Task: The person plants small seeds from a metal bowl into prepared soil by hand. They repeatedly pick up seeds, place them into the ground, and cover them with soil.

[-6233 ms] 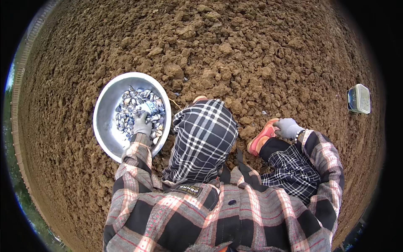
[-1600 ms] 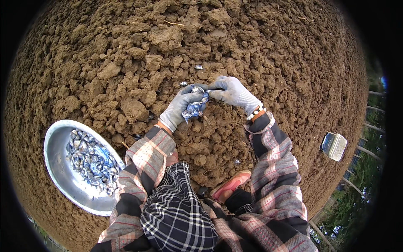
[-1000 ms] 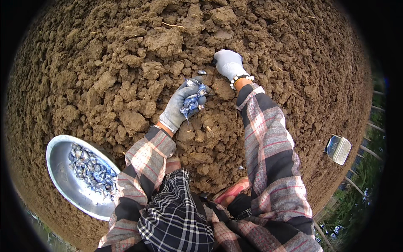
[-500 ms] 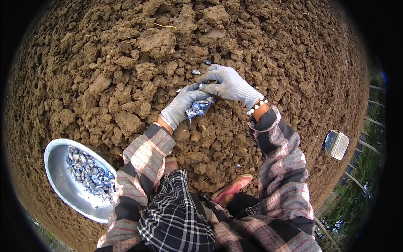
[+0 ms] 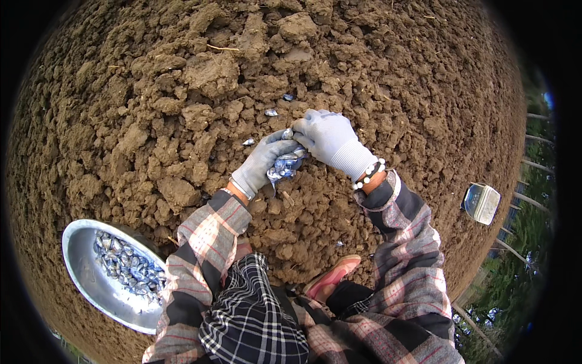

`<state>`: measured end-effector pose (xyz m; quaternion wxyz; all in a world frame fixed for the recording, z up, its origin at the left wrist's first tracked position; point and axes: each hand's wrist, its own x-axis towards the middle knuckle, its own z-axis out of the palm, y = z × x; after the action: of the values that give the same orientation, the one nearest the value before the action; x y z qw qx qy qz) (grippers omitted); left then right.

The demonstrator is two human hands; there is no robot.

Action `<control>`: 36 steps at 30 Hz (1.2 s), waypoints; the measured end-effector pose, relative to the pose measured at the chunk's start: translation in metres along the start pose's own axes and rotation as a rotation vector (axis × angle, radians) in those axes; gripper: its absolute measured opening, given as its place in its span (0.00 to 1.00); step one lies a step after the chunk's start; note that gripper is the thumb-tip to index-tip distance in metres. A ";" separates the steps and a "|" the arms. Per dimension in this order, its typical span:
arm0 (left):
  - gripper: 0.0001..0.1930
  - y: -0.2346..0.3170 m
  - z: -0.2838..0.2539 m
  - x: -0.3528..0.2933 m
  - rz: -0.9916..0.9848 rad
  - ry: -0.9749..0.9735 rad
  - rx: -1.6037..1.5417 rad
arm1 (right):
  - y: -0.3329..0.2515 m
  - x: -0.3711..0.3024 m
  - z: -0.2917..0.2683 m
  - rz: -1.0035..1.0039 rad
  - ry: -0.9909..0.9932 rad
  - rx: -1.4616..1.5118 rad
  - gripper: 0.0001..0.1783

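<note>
My left hand (image 5: pixel 264 159), in a grey-white glove, is curled around a handful of blue-stained clove-shaped pieces (image 5: pixel 285 166), which show in its palm. One pale piece (image 5: pixel 288 134) sticks up at its fingertips. Against that piece press the curled fingers of my right hand (image 5: pixel 329 137), also gloved, with a beaded band at the wrist. Three more pieces lie on the soil just beyond and beside my hands: a silvery one (image 5: pixel 271 113), a bluer one (image 5: pixel 288 97) and another (image 5: pixel 248 142) near the left fingers.
Cloddy brown soil (image 5: pixel 151 145) surrounds me. A metal basin (image 5: pixel 79 267) holding many such pieces stands at lower left. At far right sits a pale container (image 5: pixel 483 204) with a handle. My pink shoe (image 5: pixel 332 276) rests on the soil; poles and greenery edge the right.
My right fingers have curled in closer around the piece at the left fingertips. Both hands have drawn slightly back from the pieces on the soil, and the view has shifted a little.
</note>
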<state>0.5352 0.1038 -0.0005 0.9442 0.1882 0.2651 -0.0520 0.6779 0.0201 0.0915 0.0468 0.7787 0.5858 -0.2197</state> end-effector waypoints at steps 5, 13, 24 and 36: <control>0.15 0.015 -0.007 -0.008 0.068 -0.066 -0.077 | 0.027 0.017 -0.007 0.185 0.323 0.481 0.07; 0.17 0.015 -0.013 -0.002 0.030 -0.028 -0.134 | 0.124 0.094 0.017 0.518 0.617 0.325 0.07; 0.17 0.021 -0.014 -0.005 0.043 0.014 -0.113 | 0.119 0.135 0.028 0.642 0.240 -0.160 0.11; 0.17 0.029 0.000 -0.003 -0.034 -0.111 0.081 | 0.036 0.024 -0.025 -0.155 0.023 0.707 0.22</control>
<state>0.5385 0.1308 0.0106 0.9482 0.2184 0.2131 -0.0891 0.7238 0.0383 0.0976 -0.2490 0.7023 0.5315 -0.4028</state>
